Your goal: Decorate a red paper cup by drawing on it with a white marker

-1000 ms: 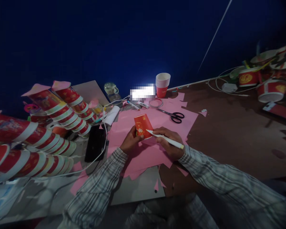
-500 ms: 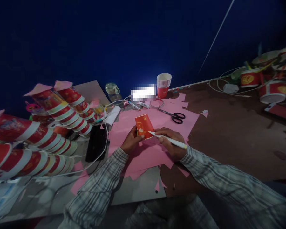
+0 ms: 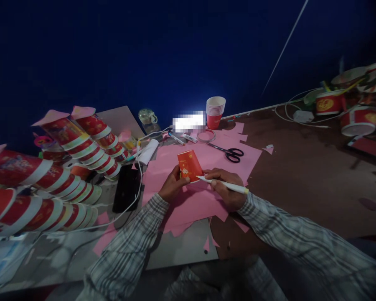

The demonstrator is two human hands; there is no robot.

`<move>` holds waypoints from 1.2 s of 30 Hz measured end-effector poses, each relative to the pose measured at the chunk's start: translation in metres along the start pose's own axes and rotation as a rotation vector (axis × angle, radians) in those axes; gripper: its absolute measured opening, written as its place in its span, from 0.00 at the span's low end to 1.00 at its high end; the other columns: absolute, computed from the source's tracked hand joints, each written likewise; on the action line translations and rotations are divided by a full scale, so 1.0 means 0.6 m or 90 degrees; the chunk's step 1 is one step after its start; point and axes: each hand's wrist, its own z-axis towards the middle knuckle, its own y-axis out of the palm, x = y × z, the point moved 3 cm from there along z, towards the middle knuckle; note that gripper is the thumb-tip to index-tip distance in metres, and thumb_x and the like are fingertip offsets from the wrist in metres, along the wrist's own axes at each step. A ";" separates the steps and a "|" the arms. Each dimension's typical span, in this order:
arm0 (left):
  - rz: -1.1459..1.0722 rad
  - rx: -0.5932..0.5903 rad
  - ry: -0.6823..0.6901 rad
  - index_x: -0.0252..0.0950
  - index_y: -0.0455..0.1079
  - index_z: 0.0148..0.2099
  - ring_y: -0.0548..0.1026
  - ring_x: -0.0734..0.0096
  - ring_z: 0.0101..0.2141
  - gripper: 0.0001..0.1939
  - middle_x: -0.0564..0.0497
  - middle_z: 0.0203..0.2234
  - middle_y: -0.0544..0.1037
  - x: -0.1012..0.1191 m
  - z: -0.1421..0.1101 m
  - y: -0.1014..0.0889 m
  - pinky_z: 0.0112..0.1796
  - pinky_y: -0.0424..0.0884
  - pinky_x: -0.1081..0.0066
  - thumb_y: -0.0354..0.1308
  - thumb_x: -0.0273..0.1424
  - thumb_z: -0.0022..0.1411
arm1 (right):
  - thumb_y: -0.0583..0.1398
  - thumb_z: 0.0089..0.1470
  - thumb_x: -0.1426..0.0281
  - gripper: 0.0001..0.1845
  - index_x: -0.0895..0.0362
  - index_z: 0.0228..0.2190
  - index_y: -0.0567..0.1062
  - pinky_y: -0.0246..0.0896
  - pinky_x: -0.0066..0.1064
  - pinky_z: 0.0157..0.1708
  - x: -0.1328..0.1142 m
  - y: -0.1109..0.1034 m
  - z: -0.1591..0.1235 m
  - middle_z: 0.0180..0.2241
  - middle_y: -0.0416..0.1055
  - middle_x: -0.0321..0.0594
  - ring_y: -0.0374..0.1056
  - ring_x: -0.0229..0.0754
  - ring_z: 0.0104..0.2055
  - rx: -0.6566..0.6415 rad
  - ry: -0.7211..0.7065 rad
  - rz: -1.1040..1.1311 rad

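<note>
My left hand grips a red paper cup with gold print, thumb across its front near the rim. The cup is tilted, its pale rim towards me. Closed around a white marker with a yellowish end, my right hand keeps the marker's tip at the cup's lower right edge; whether the tip touches cannot be made out. Under both hands lie pink paper sheets. Beyond them, black-handled scissors rest on the pink paper.
Tall stacks of red and white paper cups with pink cone tops fill the left side. A black phone and white cable lie beside the paper. Nested cups stand at the back, near a glass jar. More cups sit far right.
The marker tip has shifted slightly right and down along the cup, towards its lower right edge. My left hand and the cup stay in place.
</note>
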 end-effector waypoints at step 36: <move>0.013 0.009 0.003 0.38 0.72 0.50 0.74 0.65 0.43 0.32 0.50 0.43 0.77 0.000 0.001 0.000 0.49 0.68 0.64 0.76 0.37 0.42 | 0.58 0.59 0.64 0.11 0.57 0.36 0.78 0.68 0.29 0.25 0.008 0.003 0.006 0.24 0.75 0.38 0.71 0.38 0.25 0.061 0.084 0.012</move>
